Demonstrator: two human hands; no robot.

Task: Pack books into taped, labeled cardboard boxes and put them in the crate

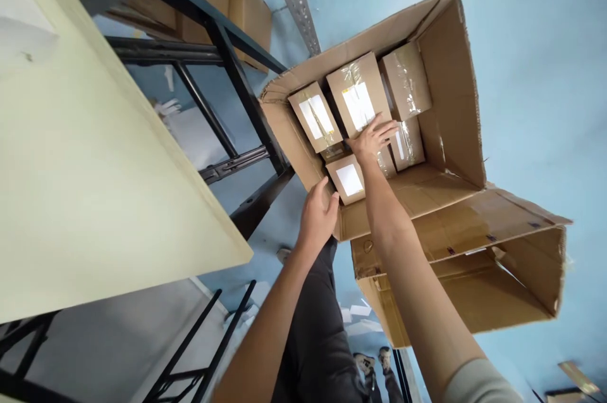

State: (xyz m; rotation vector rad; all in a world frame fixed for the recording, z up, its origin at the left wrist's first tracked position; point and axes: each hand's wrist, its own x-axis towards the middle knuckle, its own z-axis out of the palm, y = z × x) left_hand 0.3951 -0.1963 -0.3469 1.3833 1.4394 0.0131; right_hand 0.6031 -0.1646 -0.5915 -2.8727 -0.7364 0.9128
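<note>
Pale blue floor [535,74], bare to the right of a large open carton [450,112]. Pale table [95,156] on a black frame [227,68] close on the left, narrow gap between. Right hand [374,137], grip spread flat on a small taped box [358,96] packed among others inside. Left hand [318,213], grip curled over the carton's near wall. Empty carton [497,264] just beside.
</note>
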